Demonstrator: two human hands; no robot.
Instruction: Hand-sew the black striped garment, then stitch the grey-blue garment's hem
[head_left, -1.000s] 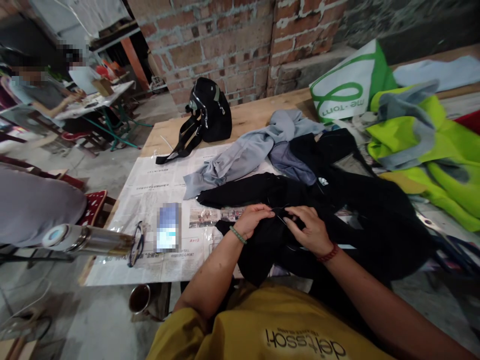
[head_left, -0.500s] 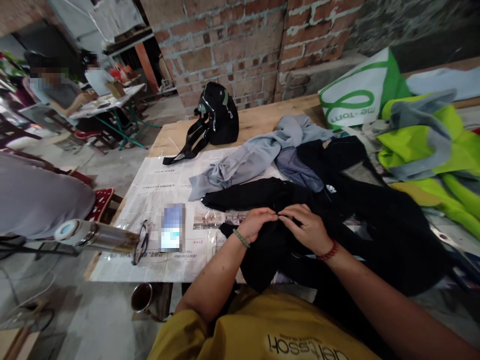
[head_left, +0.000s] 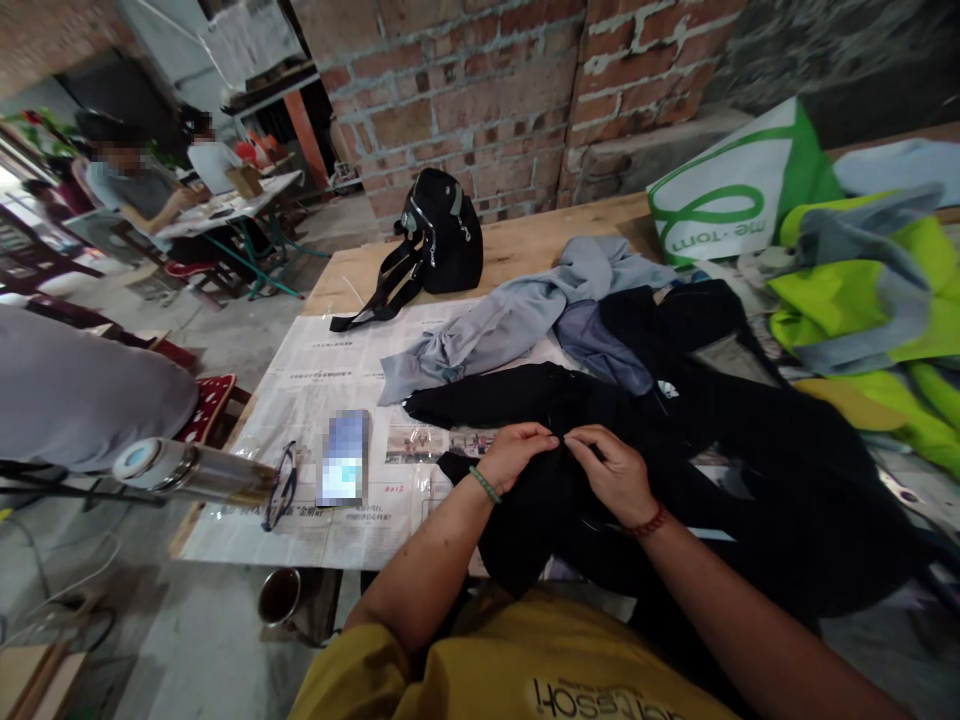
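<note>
Lying across the table (head_left: 349,272) is the black garment (head_left: 735,425). Behind it rests a grey garment (head_left: 487,325); left of it sits a flask (head_left: 214,475). Over its left part, left hand (head_left: 523,455) and right hand (head_left: 613,472) pinch thumb to fingertips; anything gripped is too small to tell. Glasses (head_left: 280,487) lie left of the black garment.

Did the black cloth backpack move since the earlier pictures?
No. The black cloth backpack keeps the same place near the far left corner of the brown wooden table; only the view shifted.
</note>
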